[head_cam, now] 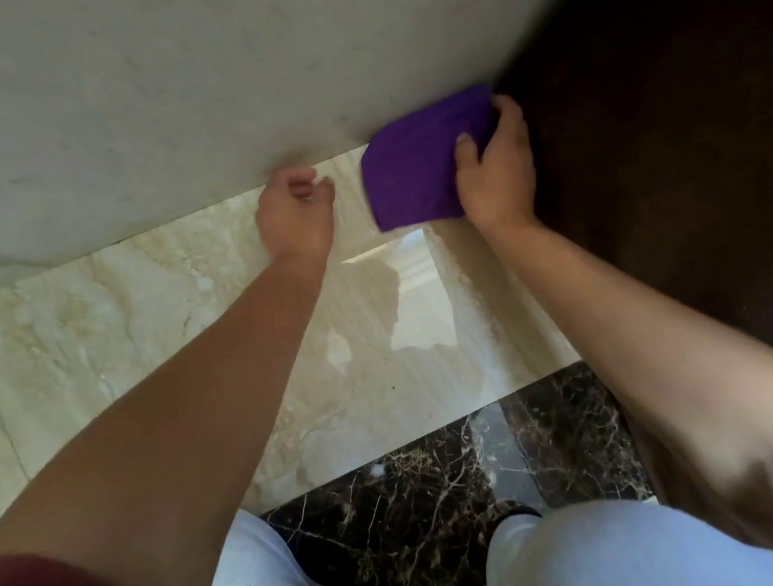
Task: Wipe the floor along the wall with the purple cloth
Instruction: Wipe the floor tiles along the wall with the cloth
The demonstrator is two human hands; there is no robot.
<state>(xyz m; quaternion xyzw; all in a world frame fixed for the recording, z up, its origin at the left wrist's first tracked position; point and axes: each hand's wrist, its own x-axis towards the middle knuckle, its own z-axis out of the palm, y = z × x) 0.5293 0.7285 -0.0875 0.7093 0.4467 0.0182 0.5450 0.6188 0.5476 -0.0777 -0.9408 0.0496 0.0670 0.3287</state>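
Now, purple cloth is gripped at right edge by right hand, thumb on top, and pressed flat on pale floor, far edge tucked against wall so seam gets covered. Left hand is loosely curled, empty, knuckles propped by wall, likely for balance. Dark panel is seen just right of cloth.

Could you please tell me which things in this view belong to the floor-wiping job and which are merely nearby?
In the job: purple cloth, right hand gripping it, cream floor, wall.

Merely nearby: left hand, empty and curled; dark marble strip; dark wooden panel.
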